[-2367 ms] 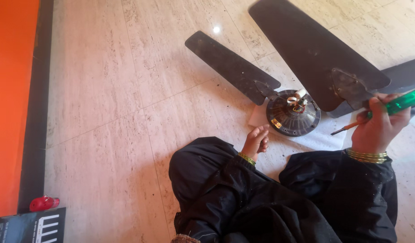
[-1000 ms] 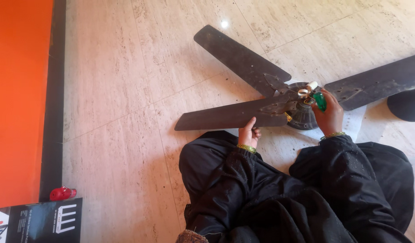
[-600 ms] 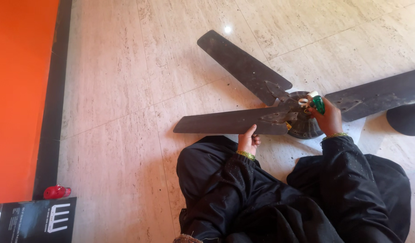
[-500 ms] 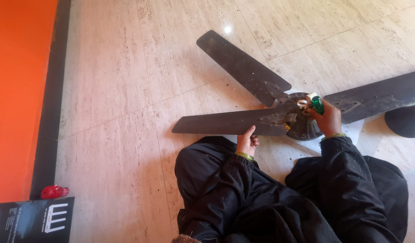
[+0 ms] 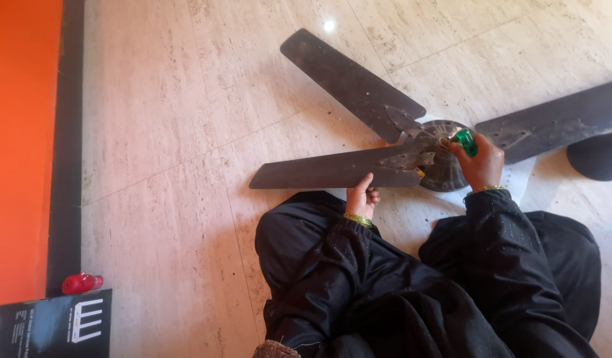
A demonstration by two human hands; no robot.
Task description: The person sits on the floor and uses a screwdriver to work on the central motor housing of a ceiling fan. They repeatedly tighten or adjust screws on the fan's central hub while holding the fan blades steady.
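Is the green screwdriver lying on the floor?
No, the right hand grips the green screwdriver over the fan hub, while the left hand rests against a fan blade.

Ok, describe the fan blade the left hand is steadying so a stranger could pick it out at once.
Start at the round metal hub of the dark ceiling fan on the pale floor. Three blades spread from it; the one wanted runs left, straight across in front of the person's knees. It alone has the left hand on its near edge.

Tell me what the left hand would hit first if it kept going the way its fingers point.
The left hand points up-screen at the near fan blade, which its fingertips already seem to touch; depth is unclear.
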